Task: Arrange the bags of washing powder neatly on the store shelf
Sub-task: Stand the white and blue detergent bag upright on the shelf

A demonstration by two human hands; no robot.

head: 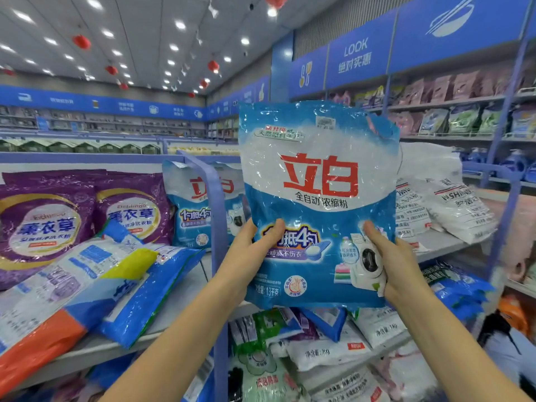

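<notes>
The person is holding a blue and white bag (319, 184) of washing powder upright in the air, in front of the shelf (182, 294), at the point where its left and right sections are meeting. The left hand (255, 250) is gripping the bag's lower left edge with the thumb lying across the front. The right hand (391, 265) is gripping the lower right corner the same way, so each grip is closed on the bag.

On the far left of the shelf, two purple bags (46, 224) are standing side by side. Two matching bags (197, 207) are standing just beside them, partly behind the divider post (216, 204). Nearer on the left, a white bag (72, 280) with a yellow patch and a flat blue bag (150, 291) are lying tilted and touching. On the right, white sacks (443, 204) are leaning in a loose heap.
</notes>
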